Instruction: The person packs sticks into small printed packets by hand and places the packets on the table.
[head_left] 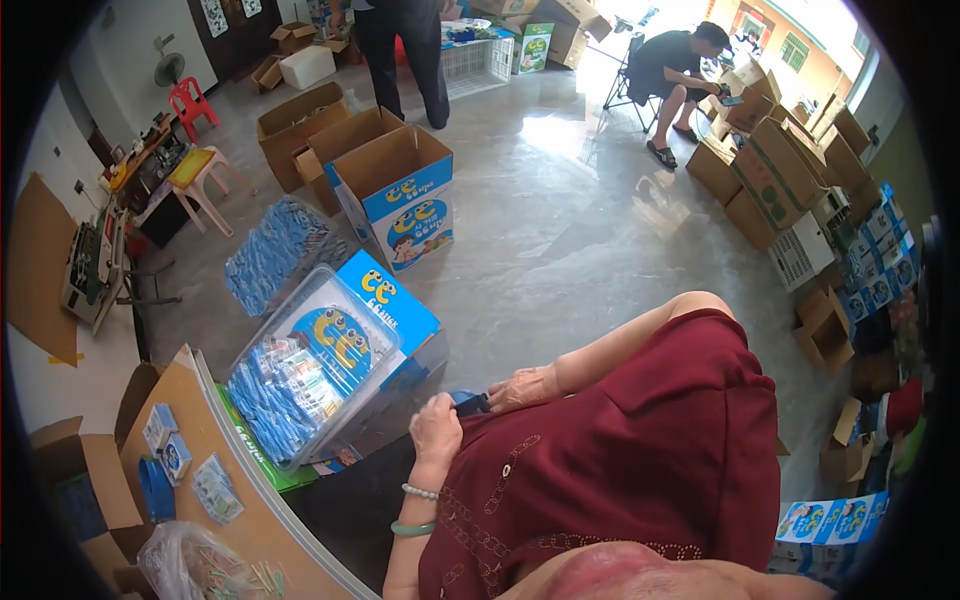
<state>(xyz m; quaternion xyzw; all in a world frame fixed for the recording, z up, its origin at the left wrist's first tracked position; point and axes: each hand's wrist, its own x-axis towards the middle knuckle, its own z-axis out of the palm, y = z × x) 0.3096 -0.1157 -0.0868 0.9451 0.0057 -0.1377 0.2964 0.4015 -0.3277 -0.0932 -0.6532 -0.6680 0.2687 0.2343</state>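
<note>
Maroon cloth blouse (620, 440) foremost, left hand (436, 430) and right hand (523, 388) curl, grip unclear, by a dark-blue fabric-like strip (470, 403) — likely soft, best edge-pinched.

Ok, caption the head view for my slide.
Left hand and right hand at a dark-blue item beside a clear plastic bin of blue packets, open cartons beyond.

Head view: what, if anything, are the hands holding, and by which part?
A bluish item shows between the hands; whether it is held, and where, cannot be told.
</note>
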